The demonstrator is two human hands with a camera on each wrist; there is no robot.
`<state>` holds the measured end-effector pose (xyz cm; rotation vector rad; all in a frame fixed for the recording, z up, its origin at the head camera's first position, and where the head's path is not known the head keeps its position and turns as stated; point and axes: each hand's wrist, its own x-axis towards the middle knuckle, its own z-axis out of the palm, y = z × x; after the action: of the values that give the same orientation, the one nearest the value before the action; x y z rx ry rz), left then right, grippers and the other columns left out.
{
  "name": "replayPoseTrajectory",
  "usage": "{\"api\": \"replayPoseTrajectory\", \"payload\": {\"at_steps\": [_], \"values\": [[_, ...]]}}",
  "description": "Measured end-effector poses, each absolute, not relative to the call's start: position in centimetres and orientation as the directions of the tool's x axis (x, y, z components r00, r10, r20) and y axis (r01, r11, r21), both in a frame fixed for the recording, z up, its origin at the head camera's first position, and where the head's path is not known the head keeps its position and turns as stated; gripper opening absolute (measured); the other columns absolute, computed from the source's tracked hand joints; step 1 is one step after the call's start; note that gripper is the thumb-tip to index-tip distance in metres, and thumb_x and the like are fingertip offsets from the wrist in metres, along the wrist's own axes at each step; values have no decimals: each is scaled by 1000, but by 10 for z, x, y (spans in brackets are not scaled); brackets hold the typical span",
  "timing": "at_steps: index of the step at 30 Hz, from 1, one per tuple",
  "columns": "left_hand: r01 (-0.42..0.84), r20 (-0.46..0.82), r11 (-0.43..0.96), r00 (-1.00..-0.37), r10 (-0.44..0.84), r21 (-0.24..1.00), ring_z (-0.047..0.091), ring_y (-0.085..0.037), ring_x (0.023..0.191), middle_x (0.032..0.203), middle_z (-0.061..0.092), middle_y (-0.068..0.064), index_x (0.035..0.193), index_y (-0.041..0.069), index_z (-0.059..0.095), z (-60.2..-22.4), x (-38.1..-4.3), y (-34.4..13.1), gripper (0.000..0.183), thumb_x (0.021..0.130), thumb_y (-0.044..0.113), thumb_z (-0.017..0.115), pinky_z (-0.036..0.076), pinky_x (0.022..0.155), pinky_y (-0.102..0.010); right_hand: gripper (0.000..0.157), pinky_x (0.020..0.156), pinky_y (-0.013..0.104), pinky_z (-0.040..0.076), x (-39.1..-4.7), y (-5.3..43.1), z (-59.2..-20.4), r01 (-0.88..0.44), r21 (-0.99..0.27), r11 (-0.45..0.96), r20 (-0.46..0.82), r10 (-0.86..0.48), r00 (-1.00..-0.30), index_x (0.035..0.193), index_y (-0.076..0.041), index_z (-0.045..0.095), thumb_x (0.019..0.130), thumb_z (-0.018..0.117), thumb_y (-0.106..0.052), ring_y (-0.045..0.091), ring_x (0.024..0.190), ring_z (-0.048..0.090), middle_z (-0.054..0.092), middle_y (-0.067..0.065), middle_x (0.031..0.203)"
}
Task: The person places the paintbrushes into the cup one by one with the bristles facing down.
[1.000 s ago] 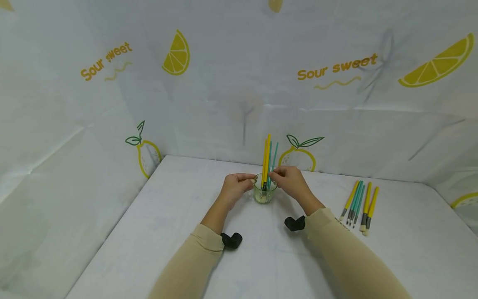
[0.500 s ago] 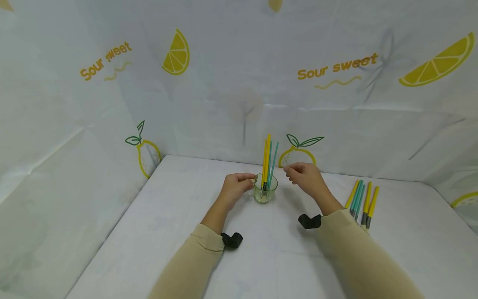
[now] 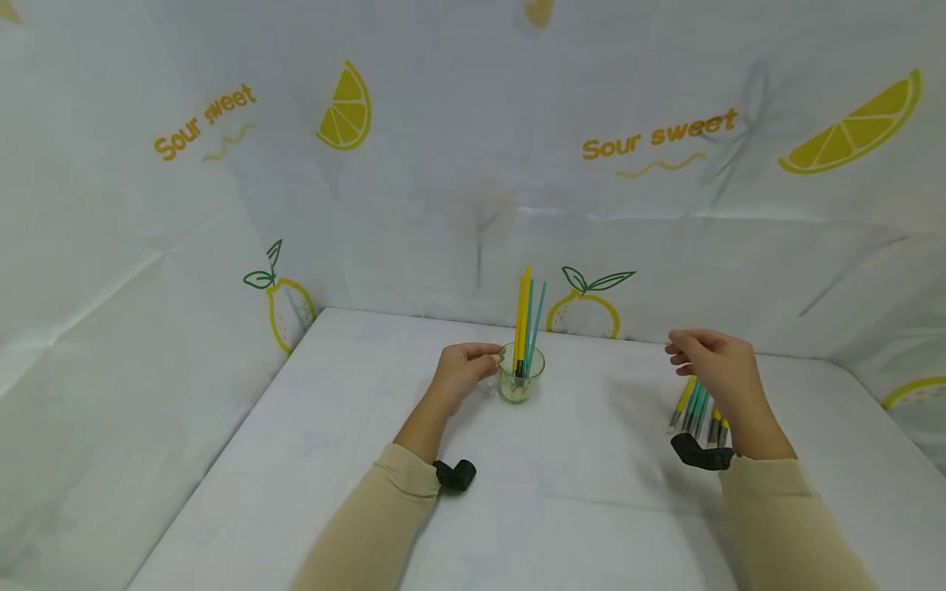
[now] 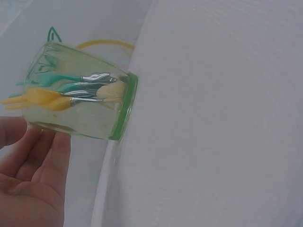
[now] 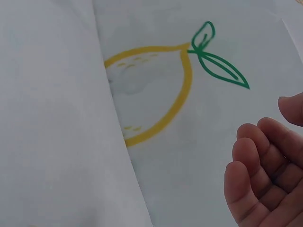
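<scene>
In the head view, a greenish clear glass cup (image 3: 521,389) stands upright on the white table, holding yellow paintbrushes (image 3: 524,316) and teal paintbrushes (image 3: 539,316), bristles down. My left hand (image 3: 460,377) grips the cup at its left rim between thumb and fingers; the left wrist view shows the glass (image 4: 90,124) with brush heads near its green base. My right hand (image 3: 720,369) is in the air, fingers loosely bent and holding nothing. Below it lie several more yellow and teal paintbrushes (image 3: 689,408), partly hidden by the hand and wrist. The right wrist view shows the bent fingers (image 5: 244,156).
The table (image 3: 562,525) has a white cover and meets a white backdrop (image 3: 443,180) printed with lemons close behind the cup. A black wrist device (image 3: 456,475) sits on the left wrist, another black device (image 3: 700,453) on the right.
My right hand has left the brushes in the cup and moved right, over the loose brushes. My left hand stays at the cup's rim.
</scene>
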<state>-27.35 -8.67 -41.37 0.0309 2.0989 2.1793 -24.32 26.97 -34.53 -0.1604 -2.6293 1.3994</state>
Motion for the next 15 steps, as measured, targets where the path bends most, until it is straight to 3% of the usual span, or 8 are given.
{"api": "replayPoseTrajectory", "payload": {"at_steps": [6, 10, 15], "values": [[-73, -69, -35, -993, 99, 997, 67, -14, 92, 113, 69, -10, 111, 1, 73, -413, -273, -84, 23, 91, 9, 64, 58, 91, -28, 44, 64, 17, 58, -230, 307, -349, 99, -894, 437, 46, 310, -950, 113, -9, 63, 94, 59, -48, 4, 72, 63, 66, -21, 78], [-73, -68, -40, -992, 107, 997, 67, -14, 94, 116, 69, -11, 112, 0, 72, -414, -274, -83, 23, 92, 9, 64, 58, 91, -28, 27, 60, 16, 57, -225, 327, -356, 159, -905, 394, 8, 390, -921, 103, -18, 63, 95, 59, -44, 4, 70, 62, 64, -22, 74], [-71, -67, -42, -993, 94, 997, 67, -15, 96, 116, 69, -11, 111, 0, 73, -415, -275, -83, 22, 92, 8, 63, 58, 90, -28, 23, 60, 17, 57, -224, 342, -366, 197, -912, 359, -29, 423, -905, 100, -20, 64, 95, 59, -43, 5, 70, 62, 63, -21, 72]]}}
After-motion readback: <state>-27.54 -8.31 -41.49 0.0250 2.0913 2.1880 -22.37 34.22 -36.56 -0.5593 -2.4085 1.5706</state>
